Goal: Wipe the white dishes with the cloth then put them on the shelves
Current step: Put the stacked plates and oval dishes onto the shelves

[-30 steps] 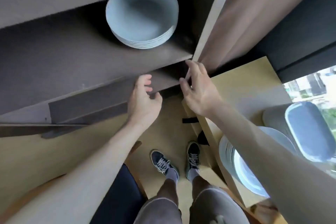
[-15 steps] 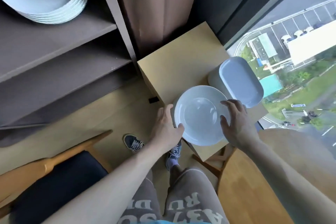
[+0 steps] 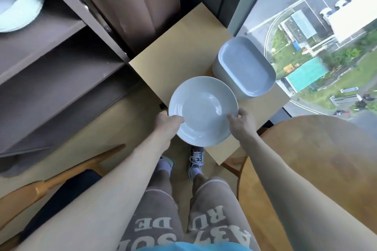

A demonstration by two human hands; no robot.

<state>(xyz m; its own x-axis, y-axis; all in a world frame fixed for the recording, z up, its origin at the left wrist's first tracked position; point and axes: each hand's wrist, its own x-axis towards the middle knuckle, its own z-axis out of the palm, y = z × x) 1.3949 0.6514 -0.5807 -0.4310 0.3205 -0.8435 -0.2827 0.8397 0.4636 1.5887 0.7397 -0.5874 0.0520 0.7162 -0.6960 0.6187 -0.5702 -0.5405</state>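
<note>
White round plate (image 3: 204, 110), face up, held at both sides over the near edge of a small wood table (image 3: 183, 47); can't tell if it's lifted or resting. Left hand (image 3: 166, 126) grips the left rim, thumb on top, fingers curled under. Right hand (image 3: 242, 126) pinches the right rim, thumb on top. Just beside the plate, on the table by the window: stack of oblong dishes (image 3: 244, 67). Far left, shelf unit (image 3: 61, 79) w/ a blurred pile of plates (image 3: 18, 0) on an upper shelf.
</note>
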